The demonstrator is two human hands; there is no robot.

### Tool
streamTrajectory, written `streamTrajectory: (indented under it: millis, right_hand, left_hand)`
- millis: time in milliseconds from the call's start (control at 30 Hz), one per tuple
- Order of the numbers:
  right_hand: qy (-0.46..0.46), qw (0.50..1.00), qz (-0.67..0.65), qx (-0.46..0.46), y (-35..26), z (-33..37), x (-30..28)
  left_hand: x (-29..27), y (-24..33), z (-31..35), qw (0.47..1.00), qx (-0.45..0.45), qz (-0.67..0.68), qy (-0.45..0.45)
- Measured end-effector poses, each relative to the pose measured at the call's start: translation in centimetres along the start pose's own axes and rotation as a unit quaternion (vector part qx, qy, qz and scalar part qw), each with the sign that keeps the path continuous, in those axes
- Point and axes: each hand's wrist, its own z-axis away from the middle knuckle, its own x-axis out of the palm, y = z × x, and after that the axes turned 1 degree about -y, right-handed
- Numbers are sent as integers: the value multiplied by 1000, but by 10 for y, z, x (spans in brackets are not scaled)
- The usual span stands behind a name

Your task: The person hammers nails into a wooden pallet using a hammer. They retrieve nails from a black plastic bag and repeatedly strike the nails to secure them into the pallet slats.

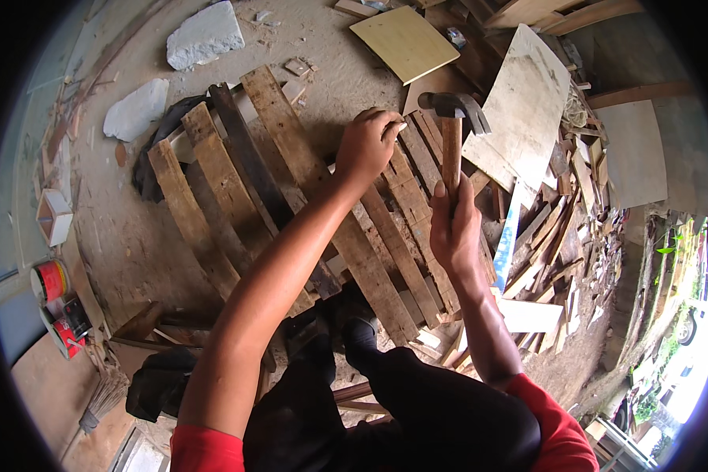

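Note:
My right hand (455,236) is wrapped round the wooden handle of a claw hammer (451,153), held upright with its dark metal head uppermost. Over the far right part of a pallet of worn wooden slats (287,126), my left hand (366,145) is closed, fingertips pinched together. A small pale spot shows at those fingertips, too small to tell what it is. The pallet lies on the ground before my feet, its slats spaced apart, one of them much darker. My left forearm crosses over several slats and hides parts of them.
White broken slabs (204,35) lie at the far left. A yellowish board (403,43) and a large pale panel (519,102) rest at the far right. Scrap wood (554,236) is heaped along the right. Red-and-black cans (51,282) stand by the left wall.

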Motion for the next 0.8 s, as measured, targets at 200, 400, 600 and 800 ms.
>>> streamTrajectory:
  millis: [200,400,600,800]
  right_hand:
    - [-39,999,20,14,6,-3,-2]
    - [-51,996,50,-46,15,-5,3]
    - [-1,1000,-6,-13,3,-1,5]
    - [-33,999,0,40,2,-2,-1]
  left_hand:
    - [0,0,0,1000,2,5,-3]
    - [2,-2,0,999,37,-11,6]
    - [2,-2,0,999,32,-4,-3]
    - [2,0,0,1000,21,-16,-8]
